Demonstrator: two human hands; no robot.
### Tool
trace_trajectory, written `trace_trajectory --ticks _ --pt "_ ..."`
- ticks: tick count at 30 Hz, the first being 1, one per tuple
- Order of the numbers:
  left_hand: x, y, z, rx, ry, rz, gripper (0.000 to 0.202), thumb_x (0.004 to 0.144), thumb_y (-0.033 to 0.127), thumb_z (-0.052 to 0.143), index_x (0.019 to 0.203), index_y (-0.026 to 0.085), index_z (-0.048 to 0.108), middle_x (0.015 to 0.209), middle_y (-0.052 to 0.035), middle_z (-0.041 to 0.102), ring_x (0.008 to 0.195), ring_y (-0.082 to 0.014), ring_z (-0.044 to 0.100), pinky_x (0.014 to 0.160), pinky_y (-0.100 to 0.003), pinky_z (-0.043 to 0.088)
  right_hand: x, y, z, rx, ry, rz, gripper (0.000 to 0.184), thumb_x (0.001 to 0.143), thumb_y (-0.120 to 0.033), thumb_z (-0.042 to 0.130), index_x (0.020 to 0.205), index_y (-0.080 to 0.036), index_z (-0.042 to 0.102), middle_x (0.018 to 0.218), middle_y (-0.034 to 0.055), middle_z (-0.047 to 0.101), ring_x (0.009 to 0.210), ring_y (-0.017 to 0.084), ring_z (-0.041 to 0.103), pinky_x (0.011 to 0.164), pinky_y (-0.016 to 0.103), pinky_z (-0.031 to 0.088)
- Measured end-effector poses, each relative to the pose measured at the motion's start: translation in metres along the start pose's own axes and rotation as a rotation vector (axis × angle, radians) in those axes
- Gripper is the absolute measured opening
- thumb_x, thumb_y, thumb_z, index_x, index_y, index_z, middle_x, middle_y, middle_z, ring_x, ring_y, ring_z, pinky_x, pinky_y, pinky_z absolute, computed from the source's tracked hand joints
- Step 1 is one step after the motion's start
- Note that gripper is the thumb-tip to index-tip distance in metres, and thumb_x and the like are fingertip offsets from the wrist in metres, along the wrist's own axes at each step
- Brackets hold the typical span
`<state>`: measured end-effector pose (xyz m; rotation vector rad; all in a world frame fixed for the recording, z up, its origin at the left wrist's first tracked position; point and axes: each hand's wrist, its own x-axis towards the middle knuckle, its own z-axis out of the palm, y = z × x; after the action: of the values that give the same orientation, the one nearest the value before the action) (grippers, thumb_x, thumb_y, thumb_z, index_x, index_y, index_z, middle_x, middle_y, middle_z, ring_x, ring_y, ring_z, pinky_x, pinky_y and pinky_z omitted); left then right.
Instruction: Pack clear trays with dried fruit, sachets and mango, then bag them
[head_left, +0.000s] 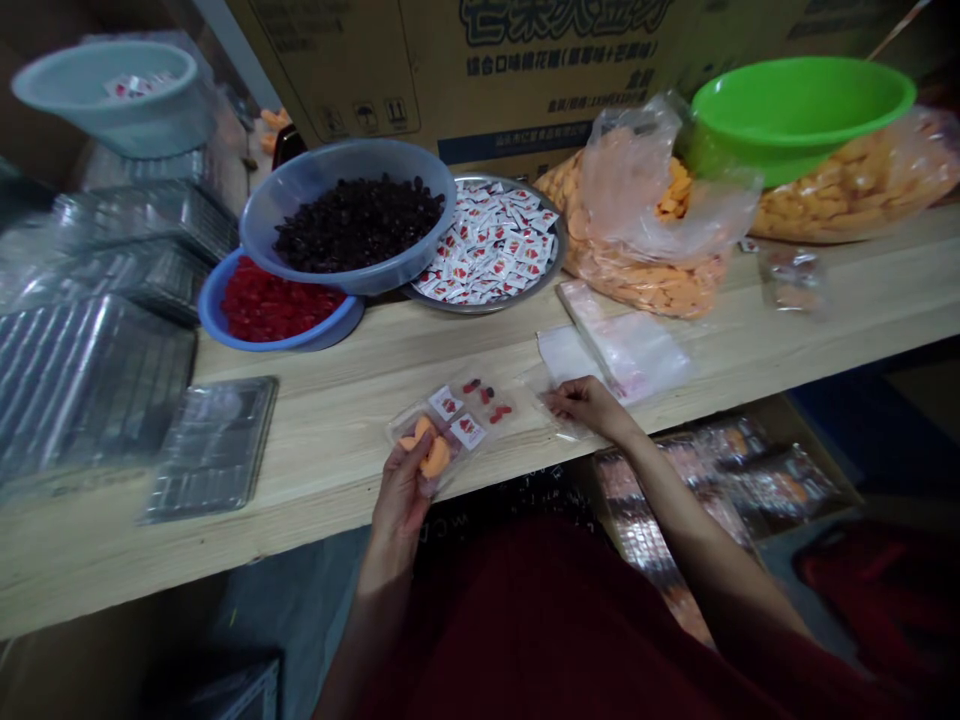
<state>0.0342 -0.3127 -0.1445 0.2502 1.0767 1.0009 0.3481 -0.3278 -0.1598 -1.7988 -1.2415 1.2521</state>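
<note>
My left hand (405, 483) grips the near end of a clear plastic tray (456, 462), its thumb over the orange candies (434, 452). Two white printed sachets (466, 431) lie in the middle of this tray, and a few red and black candies (488, 393) sit at its far end. Just to the right, over the table, my right hand (589, 405) pinches a clear plastic bag (559, 415) between thumb and fingers. Beside that hand lies a stack of flat clear bags (626, 345).
Behind stand a bowl of dark candies (349, 265), a blue bowl of red candies (285, 340), a metal dish of sachets (491, 305), bagged orange candies (652, 280) and a green bowl (795, 130). Empty trays (90, 380) are stacked left. Below the table edge, a box holds filled packs (667, 500).
</note>
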Motion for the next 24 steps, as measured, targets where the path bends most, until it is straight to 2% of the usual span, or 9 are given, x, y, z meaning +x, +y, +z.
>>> trace_trajectory --ticks 4,8,12,15,20,24 --pt "0.004 -0.001 0.004 0.006 -0.023 0.034 0.034 0.071 0.021 0.089 0.099 0.014 0.073 0.092 -0.0046 0.078 0.082 -0.0151 0.075 0.078 -0.022 0.06 0.0 0.002 0.0 0.001 -0.024 -0.043 0.038 0.072 -0.052 0.069 0.063 -0.015 0.068 0.057 0.0008 0.061 0.054 0.012 0.05 0.054 0.024 0.038" --pt "0.005 -0.01 0.014 0.016 -0.083 0.038 0.036 0.073 0.023 0.088 0.104 0.016 0.072 0.1 -0.0048 0.078 0.084 -0.0143 0.074 0.079 -0.022 0.059 0.0 0.003 0.009 -0.069 0.128 -0.053 0.028 0.067 -0.043 0.067 0.066 -0.015 0.071 0.061 0.0012 0.063 0.058 0.013 0.05 0.054 0.024 0.037" --pt "0.002 -0.025 0.025 0.021 -0.1 0.057 0.04 0.07 0.025 0.091 0.103 0.017 0.07 0.098 -0.0034 0.078 0.086 -0.0143 0.073 0.082 -0.023 0.057 -0.004 0.001 0.018 -0.009 0.235 -0.088 0.019 0.066 -0.035 0.061 0.065 -0.016 0.065 0.06 0.0001 0.061 0.057 0.012 0.048 0.055 0.024 0.036" --pt "-0.004 -0.034 0.026 0.035 -0.095 0.076 0.042 0.07 0.027 0.091 0.104 0.017 0.069 0.098 -0.0027 0.077 0.087 -0.0148 0.073 0.084 -0.024 0.056 -0.012 -0.003 0.023 0.04 0.331 -0.101 0.016 0.069 -0.033 0.059 0.068 -0.017 0.062 0.059 -0.0015 0.056 0.057 0.012 0.047 0.055 0.024 0.035" --pt "-0.016 -0.04 0.022 0.076 -0.096 0.143 0.049 0.074 0.032 0.089 0.116 0.019 0.067 0.108 -0.0025 0.075 0.094 -0.014 0.071 0.091 -0.025 0.054 -0.024 -0.011 0.028 0.062 0.496 -0.137 0.013 0.075 -0.03 0.058 0.075 -0.017 0.062 0.067 -0.0003 0.059 0.061 0.013 0.051 0.058 0.024 0.039" --pt "-0.023 -0.044 0.025 0.111 -0.078 0.178 0.052 0.074 0.03 0.088 0.12 0.019 0.065 0.113 -0.0032 0.074 0.102 -0.0159 0.07 0.095 -0.026 0.052 -0.024 -0.016 0.03 0.023 0.543 -0.167 0.011 0.076 -0.029 0.057 0.074 -0.018 0.06 0.067 -0.0009 0.058 0.059 0.012 0.05 0.055 0.024 0.036"
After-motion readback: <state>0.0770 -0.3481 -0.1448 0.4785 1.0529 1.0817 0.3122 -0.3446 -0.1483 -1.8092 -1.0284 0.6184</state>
